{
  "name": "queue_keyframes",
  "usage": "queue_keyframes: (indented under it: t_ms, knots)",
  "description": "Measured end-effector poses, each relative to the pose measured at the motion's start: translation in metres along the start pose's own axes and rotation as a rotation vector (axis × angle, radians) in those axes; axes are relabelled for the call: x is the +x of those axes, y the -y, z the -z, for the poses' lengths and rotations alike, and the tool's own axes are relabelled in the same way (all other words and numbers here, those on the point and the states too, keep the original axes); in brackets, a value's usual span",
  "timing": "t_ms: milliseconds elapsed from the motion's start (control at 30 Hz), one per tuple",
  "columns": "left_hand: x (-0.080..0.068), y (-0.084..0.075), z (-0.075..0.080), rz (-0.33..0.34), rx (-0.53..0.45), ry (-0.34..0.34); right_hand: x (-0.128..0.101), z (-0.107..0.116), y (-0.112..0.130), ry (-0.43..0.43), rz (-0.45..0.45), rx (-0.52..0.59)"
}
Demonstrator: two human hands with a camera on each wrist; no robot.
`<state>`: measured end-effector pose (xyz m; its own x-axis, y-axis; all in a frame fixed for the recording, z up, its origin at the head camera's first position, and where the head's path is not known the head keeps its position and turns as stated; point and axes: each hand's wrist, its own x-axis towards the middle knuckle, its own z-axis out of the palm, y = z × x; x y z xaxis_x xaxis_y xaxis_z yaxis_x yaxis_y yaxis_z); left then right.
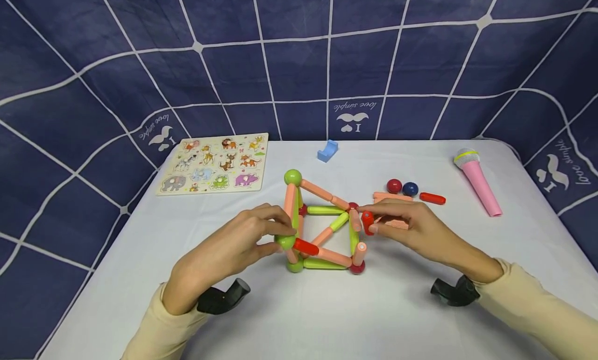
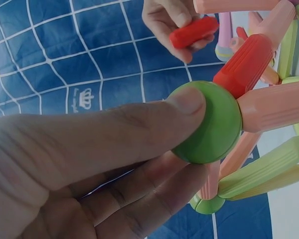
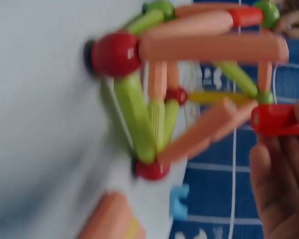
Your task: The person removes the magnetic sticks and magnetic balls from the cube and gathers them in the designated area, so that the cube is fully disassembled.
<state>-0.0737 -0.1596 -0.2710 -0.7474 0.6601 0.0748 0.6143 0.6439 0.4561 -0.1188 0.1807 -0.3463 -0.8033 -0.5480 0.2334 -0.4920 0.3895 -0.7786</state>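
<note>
A frame of pink, green and red magnetic rods with ball joints [image 1: 322, 227] stands mid-table. My left hand [image 1: 261, 235] pinches a green ball [image 1: 285, 241] at the frame's near left corner; the left wrist view shows thumb and fingers curled round that green ball [image 2: 209, 124], with a red rod [image 2: 246, 64] and pink rods joined to it. My right hand [image 1: 402, 222] holds a loose short red rod [image 1: 367, 222] beside the frame's right side, close to a red ball joint. In the right wrist view the red rod [image 3: 276, 119] sits in my fingers [image 3: 276, 174].
An animal peg puzzle board [image 1: 215, 162] lies at the back left. A blue block [image 1: 327, 150] sits at the back centre. Red ball [image 1: 394, 186], blue ball [image 1: 410, 188], a red rod [image 1: 432, 198] and pink rods [image 1: 392, 197] lie right of the frame. A pink toy microphone [image 1: 477, 181] lies far right.
</note>
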Motion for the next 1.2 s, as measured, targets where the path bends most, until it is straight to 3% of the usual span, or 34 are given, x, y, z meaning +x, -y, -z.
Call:
queue_keyframes:
  t_ms: [267, 433, 767, 1200]
  knots:
    - [0.000, 0.000, 0.001, 0.002, 0.005, -0.004, -0.009, 0.037, -0.028, -0.109, -0.045, -0.338]
    - [-0.001, 0.000, 0.002, 0.001, 0.004, 0.000, -0.016, 0.051, -0.056, -0.136, -0.062, -0.483]
    - [-0.002, 0.001, 0.000, 0.013, 0.005, -0.009, -0.016, 0.057, -0.099, -0.100, -0.108, -0.602]
    - [-0.001, -0.002, 0.000, 0.015, 0.008, -0.006, -0.015, 0.055, -0.106, -0.076, -0.134, -0.701]
